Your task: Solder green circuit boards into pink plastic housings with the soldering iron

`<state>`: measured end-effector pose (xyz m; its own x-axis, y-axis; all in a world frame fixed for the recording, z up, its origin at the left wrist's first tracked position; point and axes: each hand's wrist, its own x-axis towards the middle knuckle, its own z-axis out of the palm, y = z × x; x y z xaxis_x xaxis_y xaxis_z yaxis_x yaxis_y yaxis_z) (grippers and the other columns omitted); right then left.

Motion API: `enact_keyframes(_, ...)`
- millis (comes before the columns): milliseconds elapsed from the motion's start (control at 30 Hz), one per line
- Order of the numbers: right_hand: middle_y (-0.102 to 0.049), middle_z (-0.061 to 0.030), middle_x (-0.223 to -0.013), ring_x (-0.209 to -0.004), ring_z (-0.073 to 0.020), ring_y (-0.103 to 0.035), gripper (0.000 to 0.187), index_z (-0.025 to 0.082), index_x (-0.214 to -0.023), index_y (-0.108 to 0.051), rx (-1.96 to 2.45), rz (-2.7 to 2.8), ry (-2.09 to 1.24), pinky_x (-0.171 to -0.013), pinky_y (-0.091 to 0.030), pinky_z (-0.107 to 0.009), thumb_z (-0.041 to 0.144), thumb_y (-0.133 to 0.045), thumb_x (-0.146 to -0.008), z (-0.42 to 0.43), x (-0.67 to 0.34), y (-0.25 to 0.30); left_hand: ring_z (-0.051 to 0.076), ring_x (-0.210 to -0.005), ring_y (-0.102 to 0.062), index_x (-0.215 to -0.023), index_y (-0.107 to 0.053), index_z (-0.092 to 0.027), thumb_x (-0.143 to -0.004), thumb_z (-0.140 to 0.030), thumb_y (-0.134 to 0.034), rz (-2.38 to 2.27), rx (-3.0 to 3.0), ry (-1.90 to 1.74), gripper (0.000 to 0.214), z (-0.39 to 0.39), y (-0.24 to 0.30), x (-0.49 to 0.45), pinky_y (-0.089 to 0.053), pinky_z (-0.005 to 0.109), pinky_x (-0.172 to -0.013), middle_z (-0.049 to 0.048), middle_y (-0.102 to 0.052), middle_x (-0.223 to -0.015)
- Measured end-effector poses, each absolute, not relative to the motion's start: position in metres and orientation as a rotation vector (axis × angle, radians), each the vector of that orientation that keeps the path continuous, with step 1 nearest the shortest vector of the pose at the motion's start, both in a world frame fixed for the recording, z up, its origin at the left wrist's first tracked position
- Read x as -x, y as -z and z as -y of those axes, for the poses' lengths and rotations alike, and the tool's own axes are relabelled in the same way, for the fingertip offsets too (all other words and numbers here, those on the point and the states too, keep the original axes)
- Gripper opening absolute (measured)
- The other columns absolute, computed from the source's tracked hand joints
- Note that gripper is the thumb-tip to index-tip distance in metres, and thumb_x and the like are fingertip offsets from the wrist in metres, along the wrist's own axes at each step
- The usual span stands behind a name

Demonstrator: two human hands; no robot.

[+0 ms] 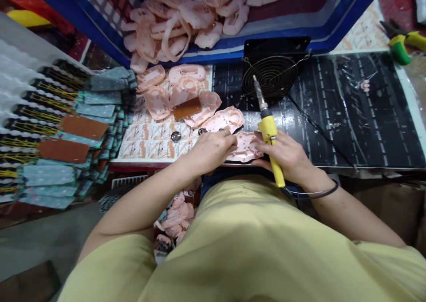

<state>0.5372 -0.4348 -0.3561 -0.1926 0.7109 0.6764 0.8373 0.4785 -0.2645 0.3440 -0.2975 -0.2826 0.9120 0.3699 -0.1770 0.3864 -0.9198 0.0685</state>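
My left hand (pixel 213 150) curls its fingers onto the left side of a pink plastic shell (pixel 245 147) lying at the table's front edge. My right hand (pixel 288 156) grips a yellow-handled soldering iron (pixel 268 131), whose metal tip points up and away toward a small black fan (pixel 270 74). The fingers of that hand also touch the right side of the shell. A second pink shell (pixel 223 120) lies just behind the first one.
More pink shells (pixel 179 89) lie on the table and fill a blue crate (pixel 206 13) at the back. Stacks of circuit boards (pixel 66 129) stand to the left. Yellow-green pliers (pixel 402 42) rest at the far right. A black mat (pixel 349 111) covers the right half.
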Motion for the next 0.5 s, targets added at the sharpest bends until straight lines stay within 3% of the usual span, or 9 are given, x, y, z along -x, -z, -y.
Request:
enact_keyframes(133, -0.074, -0.0083, -0.103, -0.103, -0.0227, -0.069, 0.018, 0.020, -0.105, -0.064, 1.384, 1.956, 0.303, -0.091, -0.055, -0.037, 0.033, -0.066, -0.092, 0.435, -0.527, 0.361, 0.021, -0.077, -0.068, -0.093, -0.067, -0.012, -0.093, -0.017, -0.056, -0.564, -3.020, 0.076, 0.012, 0.298, 0.285, -0.337, -0.047, 0.028, -0.064, 0.0086, -0.070, -0.091)
enact_keyframes(300, -0.073, -0.0085, -0.095, -0.093, -0.0217, -0.065, 0.025, 0.018, -0.101, -0.065, 1.502, 1.908, 0.407, -0.076, -0.049, -0.031, 0.042, -0.066, -0.091, 0.436, -0.511, 0.363, 0.017, -0.076, -0.067, -0.094, -0.063, -0.013, -0.096, -0.017, -0.052, -0.623, -2.967, -0.273, 0.012, 0.300, 0.299, -0.334, -0.049, 0.026, -0.069, 0.0062, -0.070, -0.084)
enact_keyframes(500, -0.072, -0.0088, -0.092, -0.090, -0.0207, -0.062, 0.030, 0.016, -0.102, -0.065, 1.492, 1.895, 0.425, -0.074, -0.045, -0.030, 0.044, -0.065, -0.092, 0.433, -0.507, 0.362, 0.018, -0.076, -0.066, -0.094, -0.067, -0.013, -0.098, -0.021, -0.052, -0.548, -3.004, -0.205, 0.018, 0.299, 0.306, -0.334, -0.050, 0.027, -0.069, 0.0075, -0.068, -0.084)
